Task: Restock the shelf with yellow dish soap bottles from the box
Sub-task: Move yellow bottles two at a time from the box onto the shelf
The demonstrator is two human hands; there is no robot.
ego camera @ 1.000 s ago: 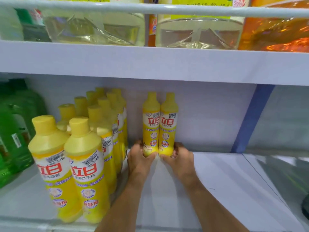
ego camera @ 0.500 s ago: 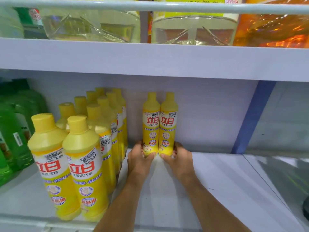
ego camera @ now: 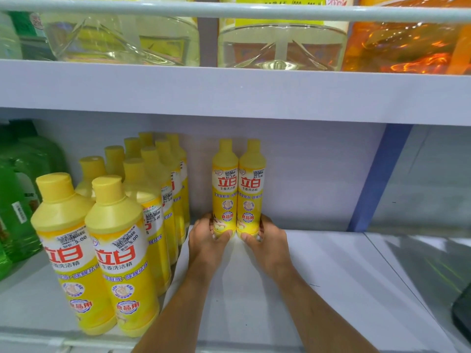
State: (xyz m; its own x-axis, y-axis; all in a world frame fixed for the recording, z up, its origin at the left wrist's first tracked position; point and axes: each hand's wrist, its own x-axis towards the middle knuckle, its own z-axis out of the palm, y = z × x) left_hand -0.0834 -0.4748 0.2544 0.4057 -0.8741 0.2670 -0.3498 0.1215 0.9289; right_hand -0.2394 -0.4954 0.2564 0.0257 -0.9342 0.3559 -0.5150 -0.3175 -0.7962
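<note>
The white shelf [ego camera: 331, 276] is bare on the right, up to the blue post [ego camera: 377, 179]; rows of yellow bottles [ego camera: 114, 250] fill its left. Nothing has shifted. The pair of soap bottles [ego camera: 229, 189] stays upright, touching, at the far wall. The left hand [ego camera: 206, 240] and right hand [ego camera: 270, 243] each curl their fingers round one base.

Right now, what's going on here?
A person is stocking a shop shelf. The left-hand grip holds the base of the left soap bottle, and the right-hand grip holds the base of the right soap bottle. Both stand upright, side by side, at the back of the shelf. Rows of yellow bottles stand to their left across a gap, with green bottles beyond. No box is in view.
</note>
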